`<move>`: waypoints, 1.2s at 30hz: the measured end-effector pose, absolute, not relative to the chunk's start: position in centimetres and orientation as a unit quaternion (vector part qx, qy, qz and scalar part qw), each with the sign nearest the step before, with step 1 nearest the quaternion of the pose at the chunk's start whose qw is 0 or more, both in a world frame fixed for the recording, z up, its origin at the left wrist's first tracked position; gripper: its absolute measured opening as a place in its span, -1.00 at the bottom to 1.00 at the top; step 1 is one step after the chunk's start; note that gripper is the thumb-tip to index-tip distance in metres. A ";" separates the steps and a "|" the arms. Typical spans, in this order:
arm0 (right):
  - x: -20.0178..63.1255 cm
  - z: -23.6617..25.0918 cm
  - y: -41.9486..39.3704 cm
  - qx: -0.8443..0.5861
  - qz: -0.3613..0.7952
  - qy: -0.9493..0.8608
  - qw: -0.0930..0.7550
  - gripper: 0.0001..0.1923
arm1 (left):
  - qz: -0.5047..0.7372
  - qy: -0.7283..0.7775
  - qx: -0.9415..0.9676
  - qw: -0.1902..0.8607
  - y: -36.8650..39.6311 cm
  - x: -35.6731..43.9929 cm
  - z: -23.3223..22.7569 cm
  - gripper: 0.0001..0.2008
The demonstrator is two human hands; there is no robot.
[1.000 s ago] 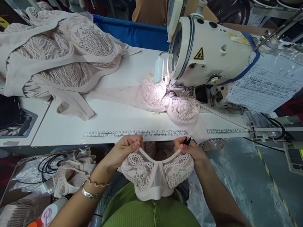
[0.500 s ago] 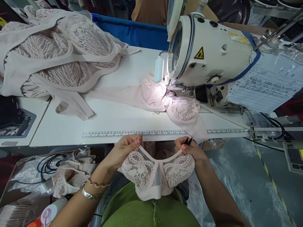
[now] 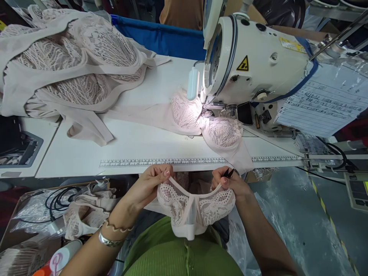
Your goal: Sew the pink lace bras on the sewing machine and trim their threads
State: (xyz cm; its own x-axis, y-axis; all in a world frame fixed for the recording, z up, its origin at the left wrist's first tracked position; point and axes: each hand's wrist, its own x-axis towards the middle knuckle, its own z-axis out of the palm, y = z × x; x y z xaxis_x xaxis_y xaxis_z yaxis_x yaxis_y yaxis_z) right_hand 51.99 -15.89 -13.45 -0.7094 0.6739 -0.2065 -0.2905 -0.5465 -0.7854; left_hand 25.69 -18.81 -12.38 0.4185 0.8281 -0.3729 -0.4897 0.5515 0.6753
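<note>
A pale pink lace bra (image 3: 189,209) hangs between my two hands, over my lap in front of the table edge. My left hand (image 3: 155,182) pinches its upper edge at the left cup. With my right hand (image 3: 230,182) I grip the upper edge of the other cup, and dark thread snips (image 3: 228,173) stick out between those fingers. Beyond the hands, a second lace bra (image 3: 222,133) lies on the table under the needle area of a white sewing machine (image 3: 258,61), lit by a small lamp (image 3: 193,84).
A heap of lace bras (image 3: 77,65) covers the table's left end. A printed ruler (image 3: 161,162) runs along the front edge. At lower left stands a box with cables (image 3: 61,201) and more bra pieces (image 3: 83,214). A blue bin (image 3: 161,36) sits behind the table.
The held bra's lower band has folded slightly upward, and its left cup has buckled inward. Both hands stay almost where they were, still gripping it.
</note>
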 end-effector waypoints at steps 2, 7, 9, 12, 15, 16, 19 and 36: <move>51.9 -13.5 -15.9 -0.251 0.845 -0.374 0.288 -0.41 | 0.415 0.358 0.197 0.812 -19.2 26.2 -12.2 -0.46; 51.7 -13.6 -16.2 -0.242 0.848 -0.358 0.307 -0.41 | 0.440 0.348 0.161 0.812 -19.5 27.2 -12.0 -0.42; 51.7 -13.6 -16.2 -0.236 0.849 -0.359 0.308 -0.40 | 0.449 0.342 0.160 0.810 -19.6 27.3 -11.9 -0.42; 51.7 -13.6 -16.2 -0.227 0.850 -0.364 0.307 -0.42 | 0.449 0.341 0.161 0.810 -19.6 27.2 -11.8 -0.44; 51.7 -13.6 -16.1 -0.235 0.843 -0.373 0.309 -0.41 | 0.441 0.350 0.162 0.810 -19.5 27.1 -11.8 -0.46; 51.7 -13.6 -16.1 -0.239 0.841 -0.374 0.310 -0.41 | 0.440 0.352 0.163 0.810 -19.5 27.1 -11.9 -0.47; 51.8 -13.5 -16.1 -0.242 0.840 -0.375 0.309 -0.41 | 0.441 0.357 0.163 0.807 -19.5 27.0 -12.1 -0.45; 51.9 -10.6 -14.8 -0.230 0.622 -0.732 0.154 -0.51 | 0.384 0.327 0.219 0.835 -17.9 28.5 -11.9 -0.42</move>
State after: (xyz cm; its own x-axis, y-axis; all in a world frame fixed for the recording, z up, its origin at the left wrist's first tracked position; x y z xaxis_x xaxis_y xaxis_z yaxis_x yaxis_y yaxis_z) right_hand 51.89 -14.84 -10.59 -0.8468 0.5284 -0.0617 0.1462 0.1196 -0.9820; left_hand 28.53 -17.89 -11.87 0.4914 0.7845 -0.3782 -0.4981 0.6094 0.6169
